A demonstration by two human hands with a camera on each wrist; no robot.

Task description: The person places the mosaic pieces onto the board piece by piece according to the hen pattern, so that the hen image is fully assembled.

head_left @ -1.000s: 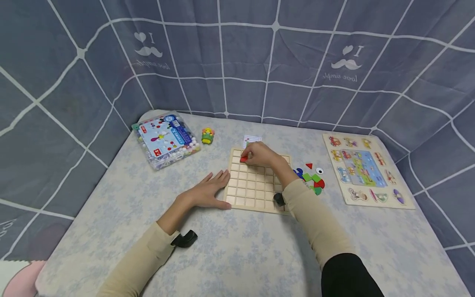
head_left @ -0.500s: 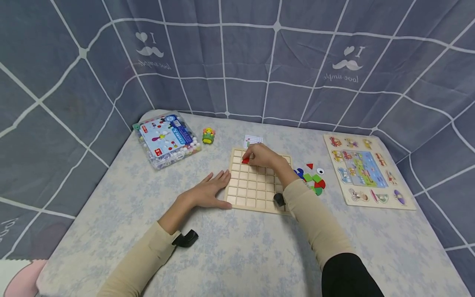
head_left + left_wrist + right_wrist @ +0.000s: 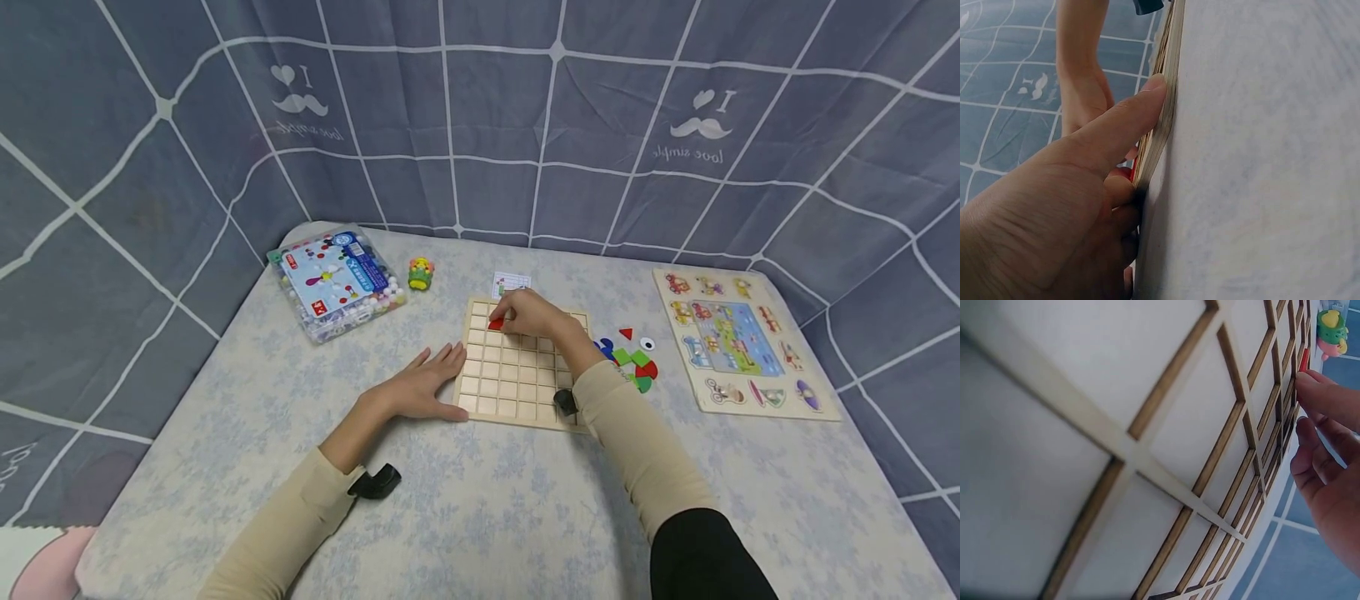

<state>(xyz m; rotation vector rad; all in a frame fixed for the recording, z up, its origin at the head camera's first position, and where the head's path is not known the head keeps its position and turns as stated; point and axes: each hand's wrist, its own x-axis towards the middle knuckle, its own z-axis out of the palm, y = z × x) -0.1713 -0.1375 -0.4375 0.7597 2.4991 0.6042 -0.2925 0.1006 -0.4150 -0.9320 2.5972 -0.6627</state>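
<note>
In the head view, my left hand [image 3: 416, 392] lies with fingers spread along the left edge of a wooden grid board [image 3: 498, 387]. Its thumb [image 3: 1141, 103] presses that edge in the left wrist view. Over the board's far left part, my right hand [image 3: 528, 312] pinches a small flat red piece [image 3: 496, 324] between thumb and forefinger, close over the grid squares. The same red piece [image 3: 1304, 360] peeks past the fingertips [image 3: 1307, 386] in the right wrist view. My fingers hide part of its shape.
Right of the board lie loose pieces: a red triangle [image 3: 626, 333], a white disc [image 3: 647, 343], green squares [image 3: 621, 357] and others. A picture puzzle board [image 3: 682, 392] lies farther right. A printed card [image 3: 512, 282], a toy figure [image 3: 420, 273] and a bead box [image 3: 333, 279] sit behind.
My right hand and the red piece have shifted only very slightly over the same part of the board. My left hand stays at the board's edge.
</note>
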